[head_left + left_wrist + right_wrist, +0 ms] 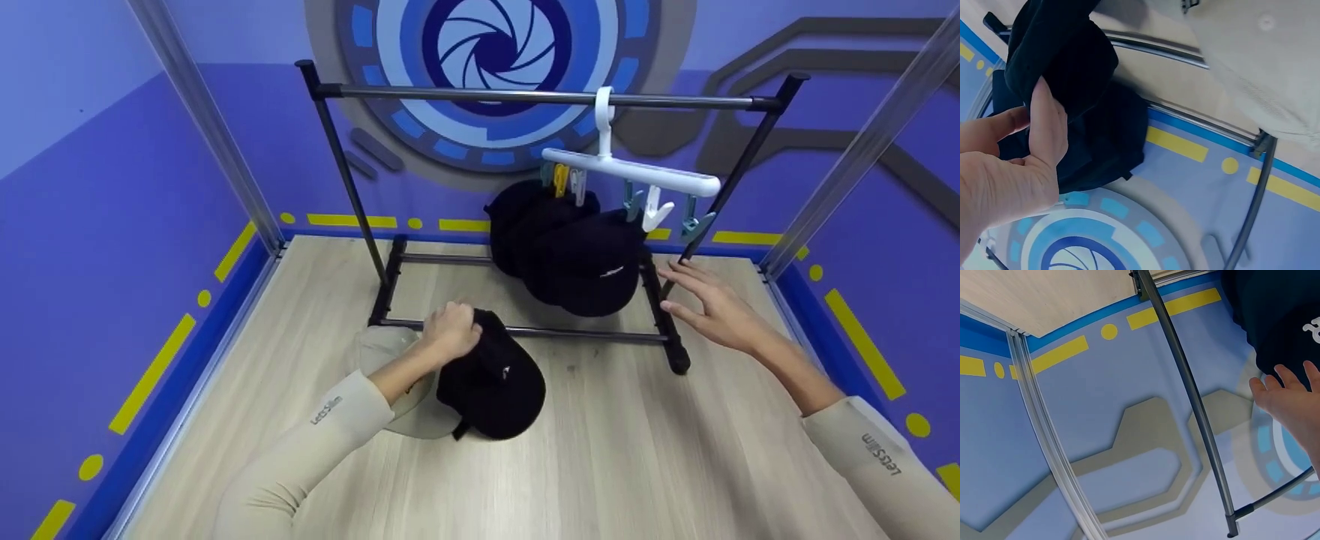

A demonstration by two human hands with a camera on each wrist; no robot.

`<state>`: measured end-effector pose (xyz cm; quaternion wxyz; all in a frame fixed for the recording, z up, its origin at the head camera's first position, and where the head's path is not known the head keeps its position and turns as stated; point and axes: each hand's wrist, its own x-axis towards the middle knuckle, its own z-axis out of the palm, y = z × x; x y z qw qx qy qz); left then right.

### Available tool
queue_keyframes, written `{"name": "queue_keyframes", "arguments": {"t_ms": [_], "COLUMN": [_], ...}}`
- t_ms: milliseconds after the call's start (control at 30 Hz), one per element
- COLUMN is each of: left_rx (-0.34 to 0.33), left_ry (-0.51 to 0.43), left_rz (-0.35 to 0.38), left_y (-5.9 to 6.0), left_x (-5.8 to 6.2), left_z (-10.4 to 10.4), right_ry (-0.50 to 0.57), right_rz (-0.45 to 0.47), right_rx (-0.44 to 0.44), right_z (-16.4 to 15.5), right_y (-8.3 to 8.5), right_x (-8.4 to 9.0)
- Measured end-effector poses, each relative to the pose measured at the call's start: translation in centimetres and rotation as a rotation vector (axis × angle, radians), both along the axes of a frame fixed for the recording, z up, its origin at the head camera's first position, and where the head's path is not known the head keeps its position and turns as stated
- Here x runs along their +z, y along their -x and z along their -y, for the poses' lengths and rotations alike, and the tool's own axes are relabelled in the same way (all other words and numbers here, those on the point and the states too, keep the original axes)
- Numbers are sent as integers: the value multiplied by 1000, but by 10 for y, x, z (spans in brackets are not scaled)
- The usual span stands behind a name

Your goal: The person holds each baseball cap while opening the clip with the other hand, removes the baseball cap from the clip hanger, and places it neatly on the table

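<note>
My left hand (452, 331) pinches the edge of a black cap (499, 386) in front of the rack; the left wrist view shows thumb and fingers on its dark cloth. Beneath and left of it lies a beige cap (420, 420), partly covered by my forearm. My right hand (712, 306) is held out with spread fingers beside the rack's right post, holding nothing. Several black caps (592, 262) hang in a row under a white clip hanger (630, 169). Three clips at the hanger's right end, including a white clip (656, 209), have no cap in them.
A dark metal rack (480, 94) stands on the wood-grain floor (615, 450), its lower bars running behind the black cap. Blue panels (90, 247) with yellow marks enclose the sides and back. Silver metal posts (202, 112) stand at the corners.
</note>
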<state>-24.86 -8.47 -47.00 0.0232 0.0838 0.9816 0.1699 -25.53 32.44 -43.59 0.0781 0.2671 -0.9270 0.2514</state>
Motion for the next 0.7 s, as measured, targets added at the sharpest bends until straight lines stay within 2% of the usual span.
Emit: {"name": "queue_keyframes", "arguments": {"t_ms": [133,267,367,500,700], "left_rx": [26,19,28,85,116], "left_ry": [31,54,30,-19,5], "left_rz": [69,97,113,156,184], "left_y": [-1,-4,-6,-8,-9], "left_x": [-4,-10,-14,-18,-20], "left_z": [9,21,31,45,63], "right_ry": [0,-7,-10,-29,-63], "right_rz": [21,23,23,41,77], "right_rx": [-2,9,13,12,2], "right_z": [-1,-1,-1,-2,-5], "right_y": [-2,-3,-3,-4,-3], "right_x": [-2,-6,-9,-11,-11]}}
